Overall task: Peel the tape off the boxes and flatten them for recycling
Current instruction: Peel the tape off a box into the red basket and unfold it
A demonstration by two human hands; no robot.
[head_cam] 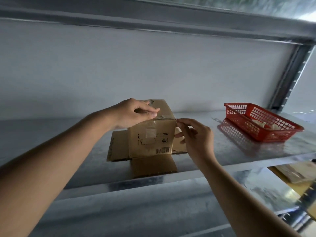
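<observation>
Shiny grey metal shelf (222, 151) spans the view, front edge running from 8 o'clock up to 3 o'clock; pale back wall behind, dark upright post at 2 o'clock. Wide bare shelf surface at 9 o'clock of the box, and a bare strip between box and basket.

Small brown cardboard box (152, 134) stands upside down at frame centre, printing inverted, barcode at its lower right corner. Bottom flaps splayed flat on the shelf: one toward 6 o'clock reaching almost to the shelf's front edge, one toward 9 o'clock, one partly hidden toward 3 o'clock. Clear tape strip (150, 132) runs over the top edge and down the near face.

Red plastic mesh basket (261, 120) at 3 o'clock of the box, well apart, near the shelf's right end; pale crumpled bits inside, too blurred to identify.

Left hand (135, 113) rests on the box top at its 10 o'clock corner, fingers pressed together, lying flat on the cardboard, thumb alongside.

Right hand (195, 135) at the box's right vertical edge, thumb and forefinger pinching at the top right corner; whether tape is between them cannot be told. Other fingers loosely curled beside the side face.

Lower shelf at 5 o'clock holds flat brown cardboard pieces (295, 173).
</observation>
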